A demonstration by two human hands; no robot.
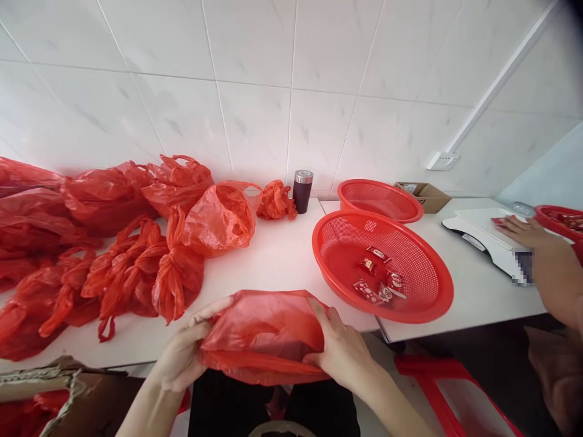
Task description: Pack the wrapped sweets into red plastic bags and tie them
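Observation:
A red plastic bag (268,321) is stretched wide between my two hands, just in front of the table's near edge. My left hand (189,343) grips its left side, and my right hand (339,346) pinches its right rim with the thumb inside the mouth. Dark space shows in the bag's mouth; its contents, if any, are hidden. To the right of my right hand sits a red plastic basket (328,243), tilted towards me, with several small wrapped snacks (378,282) at its bottom.
Several knotted red bags (177,273) crowd the table's left. A dark tumbler (302,193) stands by the wall. Behind the near basket are another red basket (380,197) and a cardboard box (423,195). At right, another person's hand (519,230) rests over a white scale (478,233).

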